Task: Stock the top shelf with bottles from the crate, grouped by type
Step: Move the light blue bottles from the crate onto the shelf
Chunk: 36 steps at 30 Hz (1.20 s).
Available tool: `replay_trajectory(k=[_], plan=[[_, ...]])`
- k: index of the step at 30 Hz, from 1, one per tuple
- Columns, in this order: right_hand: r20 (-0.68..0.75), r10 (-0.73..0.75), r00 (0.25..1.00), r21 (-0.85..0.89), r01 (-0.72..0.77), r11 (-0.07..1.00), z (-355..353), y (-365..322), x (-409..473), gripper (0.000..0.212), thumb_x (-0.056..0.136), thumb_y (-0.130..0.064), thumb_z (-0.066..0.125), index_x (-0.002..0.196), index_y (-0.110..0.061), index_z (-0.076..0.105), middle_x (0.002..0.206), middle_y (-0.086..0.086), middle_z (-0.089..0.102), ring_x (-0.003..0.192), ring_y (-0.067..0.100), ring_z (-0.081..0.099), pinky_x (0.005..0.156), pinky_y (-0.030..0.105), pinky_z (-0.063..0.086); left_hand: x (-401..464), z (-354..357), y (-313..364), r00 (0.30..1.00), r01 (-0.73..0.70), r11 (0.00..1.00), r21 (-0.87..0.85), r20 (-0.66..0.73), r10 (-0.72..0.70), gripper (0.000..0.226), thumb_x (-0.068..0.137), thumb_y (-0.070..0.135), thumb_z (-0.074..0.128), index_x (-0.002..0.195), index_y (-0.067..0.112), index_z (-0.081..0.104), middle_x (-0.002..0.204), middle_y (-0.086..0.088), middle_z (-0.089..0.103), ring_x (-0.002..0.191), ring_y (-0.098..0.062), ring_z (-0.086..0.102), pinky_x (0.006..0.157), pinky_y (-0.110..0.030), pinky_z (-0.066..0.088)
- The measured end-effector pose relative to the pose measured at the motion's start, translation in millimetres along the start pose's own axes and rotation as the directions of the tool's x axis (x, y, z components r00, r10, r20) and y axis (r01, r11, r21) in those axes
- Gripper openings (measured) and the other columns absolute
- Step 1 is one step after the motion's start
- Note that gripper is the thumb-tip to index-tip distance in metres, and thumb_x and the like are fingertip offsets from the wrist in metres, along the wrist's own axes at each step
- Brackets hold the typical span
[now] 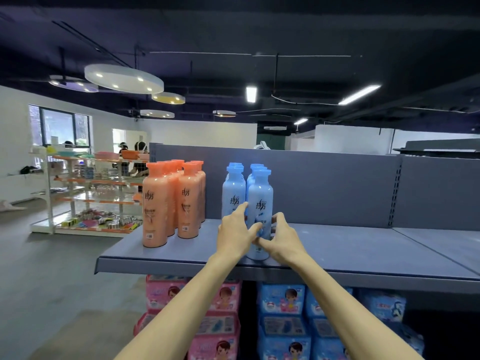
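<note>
On the grey top shelf [337,245] stand two groups of bottles: several orange bottles [155,203] at the left end and several blue bottles [233,188] in the middle. The front blue bottle [260,196] stands upright near the shelf's front edge. My right hand [284,239] grips its lower right side, thumb across the front and fingers curled round the back. My left hand [235,231] touches its left side with fairly straight fingers, the index finger reaching up between the blue bottles. The crate is out of view.
The shelf's back panel [324,183] rises behind the bottles. Bare shelf runs to the right of the blue group. Pink packs [223,300] and blue packs [283,300] fill the shelf below. Across the aisle at left is a white rack [88,188] with people behind it.
</note>
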State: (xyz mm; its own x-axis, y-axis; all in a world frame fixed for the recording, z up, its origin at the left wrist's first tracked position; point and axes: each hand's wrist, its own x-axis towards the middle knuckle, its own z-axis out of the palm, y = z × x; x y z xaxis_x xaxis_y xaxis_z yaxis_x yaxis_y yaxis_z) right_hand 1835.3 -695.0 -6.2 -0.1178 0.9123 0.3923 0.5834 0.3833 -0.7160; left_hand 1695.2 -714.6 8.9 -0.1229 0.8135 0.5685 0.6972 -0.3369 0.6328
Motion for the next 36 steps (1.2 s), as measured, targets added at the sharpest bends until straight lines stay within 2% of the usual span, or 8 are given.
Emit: replay_trajectory(k=[4,14,16,18,21,26,32,36], plan=[[0.004,0.008,1.0,-0.02,-0.007,1.0,2.4,4.7,13.7,0.058,0.077,-0.045,0.079,0.109,-0.019,0.039,0.103,-0.001,0.065,0.094,0.02,0.066,0.079,0.041,0.058,5.4,2.5,-6.7,1.0,0.017,0.999,-0.049,0.024,-0.016,0.055,0.093,0.038,0.06,0.144,0.026,0.045,0.126,0.001,0.064,0.117,-0.017,0.06,0.101,-0.038,0.047],[0.031,0.026,0.999,-0.025,-0.025,0.999,4.5,3.1,23.2,0.058,0.079,-0.044,0.076,0.11,-0.014,0.037,0.104,0.004,0.067,0.096,0.023,0.066,0.077,0.042,0.059,7.6,6.0,-5.6,0.999,-0.005,0.996,-0.09,0.048,0.01,0.054,0.097,0.054,0.042,0.145,0.029,0.044,0.135,0.002,0.06,0.128,-0.016,0.052,0.107,-0.04,0.042],[0.037,0.034,0.999,-0.036,-0.033,0.999,3.7,0.8,23.0,0.057,0.079,-0.044,0.075,0.108,-0.014,0.036,0.102,0.004,0.066,0.093,0.023,0.066,0.073,0.039,0.058,7.0,3.1,-5.6,0.997,-0.006,0.997,-0.071,0.077,0.012,0.053,0.097,0.055,0.039,0.145,0.032,0.043,0.138,0.002,0.057,0.13,-0.017,0.049,0.108,-0.042,0.04],[0.036,0.056,0.998,-0.043,-0.055,0.998,2.8,-2.4,23.4,0.054,0.08,-0.04,0.075,0.104,-0.013,0.034,0.096,0.003,0.064,0.079,0.019,0.062,0.062,0.031,0.054,6.4,-0.4,-5.7,0.995,-0.006,0.997,-0.071,0.099,0.013,0.05,0.098,0.053,0.036,0.144,0.035,0.043,0.14,0.003,0.055,0.13,-0.018,0.049,0.108,-0.042,0.039],[0.029,0.121,0.992,-0.058,-0.119,0.991,2.0,-9.3,19.6,0.053,0.082,-0.038,0.076,0.101,-0.014,0.032,0.086,0.001,0.052,0.065,0.013,0.046,0.048,0.019,0.039,1.3,-8.6,-1.5,0.993,0.017,0.997,-0.07,0.117,-0.009,0.048,0.098,0.051,0.034,0.142,0.036,0.045,0.14,0.005,0.055,0.128,-0.017,0.05,0.108,-0.04,0.039],[0.028,0.187,0.982,-0.097,-0.184,0.978,-4.5,-10.5,4.0,0.081,0.078,-0.047,0.079,0.132,-0.009,0.031,0.123,0.01,0.048,0.098,0.022,0.052,0.073,0.028,0.043,-10.1,-25.1,5.7,0.993,0.032,0.999,-0.034,0.119,-0.028,0.047,0.1,0.049,0.035,0.144,0.035,0.044,0.132,0.001,0.059,0.125,-0.02,0.05,0.105,-0.038,0.038],[0.011,0.085,0.996,-0.184,-0.082,0.979,-20.9,-16.7,-14.8,0.067,0.08,-0.04,0.078,0.126,-0.012,0.039,0.105,0.003,0.051,0.09,0.021,0.054,0.071,0.029,0.044,-20.3,-30.9,13.4,0.991,0.055,0.998,0.008,0.124,-0.056,0.045,0.099,0.041,0.037,0.142,0.031,0.045,0.13,0.0,0.061,0.123,-0.023,0.052,0.103,-0.041,0.04],[0.02,0.076,0.997,-0.233,-0.07,0.97,-30.8,-18.3,-33.1,0.067,0.08,-0.042,0.076,0.13,-0.014,0.04,0.108,0.005,0.057,0.095,0.022,0.058,0.073,0.031,0.047,-30.0,-28.2,19.6,0.991,0.048,0.998,0.033,0.122,-0.052,0.045,0.099,0.04,0.039,0.143,0.031,0.044,0.127,0.001,0.062,0.117,-0.022,0.055,0.096,-0.039,0.043]])
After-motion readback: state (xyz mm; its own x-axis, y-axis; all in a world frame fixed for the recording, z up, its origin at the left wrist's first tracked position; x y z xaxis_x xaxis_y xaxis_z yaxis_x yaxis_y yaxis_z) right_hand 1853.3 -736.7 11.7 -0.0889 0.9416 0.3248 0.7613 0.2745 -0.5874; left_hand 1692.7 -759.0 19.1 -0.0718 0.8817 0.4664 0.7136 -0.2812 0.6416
